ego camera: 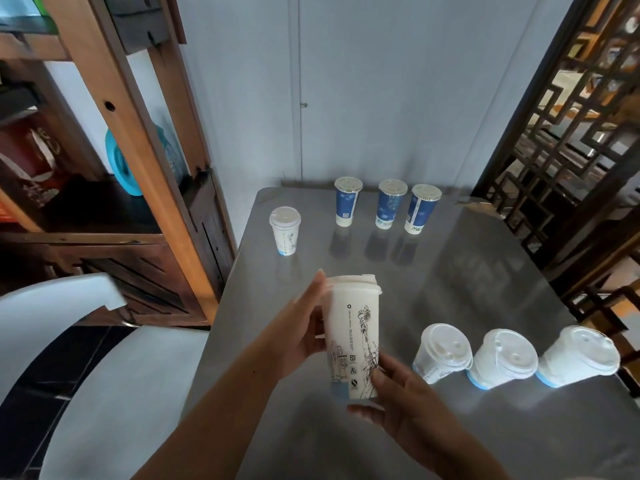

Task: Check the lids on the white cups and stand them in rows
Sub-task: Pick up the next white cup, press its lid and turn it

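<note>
**White cup [353, 341] held in both hands over the steel table [467, 271], at centre.**
Left hand [304, 327] grips the upper wall, one fingertip against the lid [353, 284]. Right hand [398, 400] clasps the base. Print: statue line drawing and symbol column, small text illegible. Row of three lidded white cups [502, 358] at 4 o'clock, single white cup [285, 230] at 11 o'clock, blue cups [391, 202] at 12 o'clock.

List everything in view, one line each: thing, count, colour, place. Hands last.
Held cup: one, white with black drawing, lidded, above the table's near middle.
Near cups: three, white, lidded, row at table's near right.
Far cup: one, white, lidded, table's far left.
Blue cups: three, blue, lidded, row at far edge.
Table: one, grey steel, centre.
Shelf unit: one, brown wood, left.
Chair: one, white, lower left.
Lattice screen: one, dark, right.
Left hand: one, holds the held cup's upper side.
Right hand: one, grips its base.
</note>
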`<state>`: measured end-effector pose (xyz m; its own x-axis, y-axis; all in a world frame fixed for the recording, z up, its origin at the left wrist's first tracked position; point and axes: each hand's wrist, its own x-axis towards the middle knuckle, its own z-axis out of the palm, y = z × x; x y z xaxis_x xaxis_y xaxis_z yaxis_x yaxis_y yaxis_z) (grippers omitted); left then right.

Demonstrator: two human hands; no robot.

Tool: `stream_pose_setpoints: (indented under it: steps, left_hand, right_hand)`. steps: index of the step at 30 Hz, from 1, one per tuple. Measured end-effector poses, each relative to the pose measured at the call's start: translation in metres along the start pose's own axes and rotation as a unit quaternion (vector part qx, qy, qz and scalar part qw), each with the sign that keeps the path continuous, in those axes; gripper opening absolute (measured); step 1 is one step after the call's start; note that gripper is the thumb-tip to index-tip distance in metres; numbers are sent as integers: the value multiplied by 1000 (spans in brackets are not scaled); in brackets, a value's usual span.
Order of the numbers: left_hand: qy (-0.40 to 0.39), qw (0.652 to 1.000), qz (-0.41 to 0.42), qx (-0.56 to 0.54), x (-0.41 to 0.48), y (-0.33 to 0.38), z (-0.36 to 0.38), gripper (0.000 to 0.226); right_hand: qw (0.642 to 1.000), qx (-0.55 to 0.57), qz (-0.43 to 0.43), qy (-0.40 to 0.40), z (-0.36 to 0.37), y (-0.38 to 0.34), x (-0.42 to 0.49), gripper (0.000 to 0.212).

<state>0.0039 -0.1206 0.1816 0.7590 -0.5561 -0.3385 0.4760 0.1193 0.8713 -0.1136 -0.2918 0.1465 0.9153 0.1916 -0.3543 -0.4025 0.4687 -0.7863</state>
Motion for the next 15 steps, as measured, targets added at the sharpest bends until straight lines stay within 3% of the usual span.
stream_pose_setpoints:
  steps: [3,8,15]
  left_hand:
    - [-45,998,25,-29,-4,-10,-5,60]
    - [-32,998,55,27,-5,-17,-9,36]
    - [-9,998,49,41,0,-26,-16,36]
  right_hand:
    - [1000,7,-10,-3,-5,-4,1,46]
    - [999,-38,-6,-1,-11,-9,4,49]
    - [985,-157,-53,53,-13,-31,17,52]
